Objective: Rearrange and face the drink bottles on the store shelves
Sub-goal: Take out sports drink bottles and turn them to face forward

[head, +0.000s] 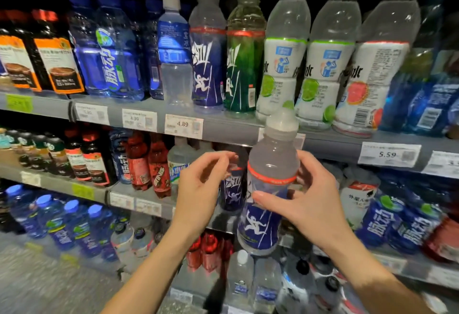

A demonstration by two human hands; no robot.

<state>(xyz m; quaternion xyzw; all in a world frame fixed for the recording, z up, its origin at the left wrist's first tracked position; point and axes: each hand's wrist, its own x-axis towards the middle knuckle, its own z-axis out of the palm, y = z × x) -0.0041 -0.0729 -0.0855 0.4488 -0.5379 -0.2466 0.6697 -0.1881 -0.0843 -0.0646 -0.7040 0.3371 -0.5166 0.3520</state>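
Observation:
My right hand point(310, 197) grips a clear sports-drink bottle with a dark blue label and a white running figure point(267, 204), held upright in front of the middle shelf. My left hand point(201, 184) hovers just left of it with curled, parted fingers, in front of a matching blue-label bottle point(232, 194) that stands on the middle shelf; whether the fingers touch that bottle I cannot tell. On the top shelf point(223, 124) stand another blue-label bottle point(207, 65) and a green-label one point(244, 65) of the same brand.
White lime and grapefruit bottles point(325, 70) fill the top shelf's right side, blue water bottles point(111, 57) and dark coffee bottles point(54, 62) its left. Price tags point(183, 126) line the shelf edges. Red soda bottles point(149, 164) stand on the middle shelf, more blue bottles point(397, 224) at the right.

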